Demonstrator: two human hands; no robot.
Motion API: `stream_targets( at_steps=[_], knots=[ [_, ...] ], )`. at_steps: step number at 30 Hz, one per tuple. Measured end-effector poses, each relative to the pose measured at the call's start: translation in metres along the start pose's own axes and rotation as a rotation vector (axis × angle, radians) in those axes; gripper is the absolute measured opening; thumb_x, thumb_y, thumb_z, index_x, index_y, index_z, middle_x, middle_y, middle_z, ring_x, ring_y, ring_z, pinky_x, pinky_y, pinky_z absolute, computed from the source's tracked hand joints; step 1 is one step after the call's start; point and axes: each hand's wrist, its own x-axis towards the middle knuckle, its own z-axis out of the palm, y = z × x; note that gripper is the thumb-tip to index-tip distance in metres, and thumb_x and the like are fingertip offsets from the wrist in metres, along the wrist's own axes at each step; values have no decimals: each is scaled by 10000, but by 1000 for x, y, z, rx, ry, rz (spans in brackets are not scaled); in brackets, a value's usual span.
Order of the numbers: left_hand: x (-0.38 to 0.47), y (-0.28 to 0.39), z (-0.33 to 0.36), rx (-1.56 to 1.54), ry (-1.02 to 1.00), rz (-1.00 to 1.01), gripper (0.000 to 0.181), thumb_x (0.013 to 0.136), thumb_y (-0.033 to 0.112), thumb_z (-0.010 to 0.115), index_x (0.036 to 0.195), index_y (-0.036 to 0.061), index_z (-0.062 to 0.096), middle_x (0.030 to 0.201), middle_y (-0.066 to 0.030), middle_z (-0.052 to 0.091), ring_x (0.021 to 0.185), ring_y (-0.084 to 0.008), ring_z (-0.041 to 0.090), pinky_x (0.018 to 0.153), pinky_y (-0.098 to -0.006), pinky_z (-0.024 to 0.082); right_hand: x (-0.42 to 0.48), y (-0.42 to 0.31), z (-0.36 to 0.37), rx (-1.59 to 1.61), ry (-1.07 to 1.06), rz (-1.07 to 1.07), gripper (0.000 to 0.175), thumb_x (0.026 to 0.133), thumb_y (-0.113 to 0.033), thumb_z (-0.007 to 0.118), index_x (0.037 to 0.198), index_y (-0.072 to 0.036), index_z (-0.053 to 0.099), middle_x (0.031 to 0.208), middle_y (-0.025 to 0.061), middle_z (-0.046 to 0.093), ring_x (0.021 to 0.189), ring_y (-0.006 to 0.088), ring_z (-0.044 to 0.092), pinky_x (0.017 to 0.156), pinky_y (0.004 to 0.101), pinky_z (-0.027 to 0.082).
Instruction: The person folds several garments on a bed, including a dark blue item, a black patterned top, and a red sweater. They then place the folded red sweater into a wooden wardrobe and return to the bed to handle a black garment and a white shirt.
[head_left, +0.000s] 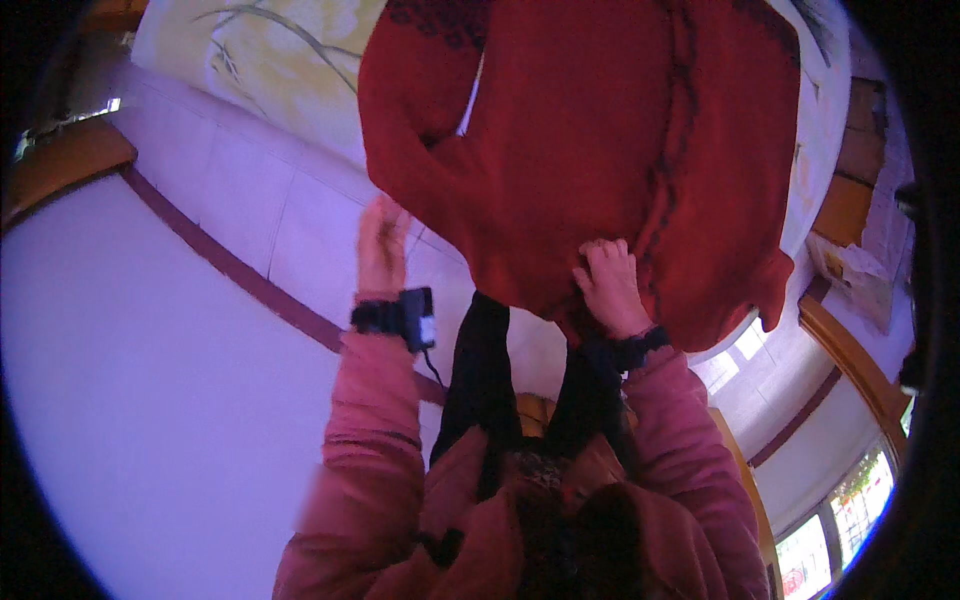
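A long-sleeved red garment (559, 150) lies spread out before me, with dark trim down its front and dark lacy patterning near the top. Under it is a pale cloth (292, 64) printed with yellow flowers and dark branches. My right hand (611, 285) lies on the garment's lower part, beside the dark trim, fingers bent against the fabric. Whether it pinches the fabric is unclear. At the garment's left edge, near the sleeve's bend, is my left hand (384, 244). Its fingertips are blurred, and I cannot tell if they touch the sleeve.
Both wrists wear black straps; a small device (418, 319) with a cord sits on the left one. Pale tiled floor (247, 195) with a dark red border strip (232, 262) runs along the left. Wooden furniture (847, 360) and a window (840, 525) are at the right.
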Motion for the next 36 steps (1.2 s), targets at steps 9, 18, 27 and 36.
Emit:
stream_targets(
  at_steps=[9, 18, 27, 36],
  knots=[
    [103, 97, 127, 791, -204, 87, 480, 815, 255, 690, 1181, -22, 548, 1112, -106, 604, 1007, -196, 559, 864, -317, 449, 16, 3, 12, 32, -78, 203, 137, 764, -223, 664, 806, -112, 596, 953, 88, 555, 1012, 292, 480, 818, 450, 373],
    [89, 148, 78, 525, 124, 674, 460, 816, 166, 671, 1195, -38, 509, 1199, -137, 543, 1043, -226, 523, 911, -333, 429, 25, 7, 11, -4, -131, 318, 177, 765, -283, 659, 741, -118, 602, 905, 63, 576, 1005, 286, 490, 825, 446, 374],
    [58, 44, 157, 1259, -441, 1001, 539, 782, 112, 699, 1268, 40, 476, 1322, -184, 424, 1202, -328, 423, 1022, -409, 336, 28, 5, 17, -69, -52, 271, 191, 754, -309, 655, 788, -122, 629, 914, 70, 574, 993, 279, 505, 793, 456, 380],
    [36, -20, 181, 2024, -711, 656, 865, 674, 276, 781, 1416, 186, 348, 1495, -170, 217, 1323, -444, 263, 1046, -490, 317, 15, 46, -80, 803, 166, 73, 211, 881, -221, 540, 894, -19, 602, 864, 170, 586, 852, 318, 574, 759, 384, 466]
  ],
)
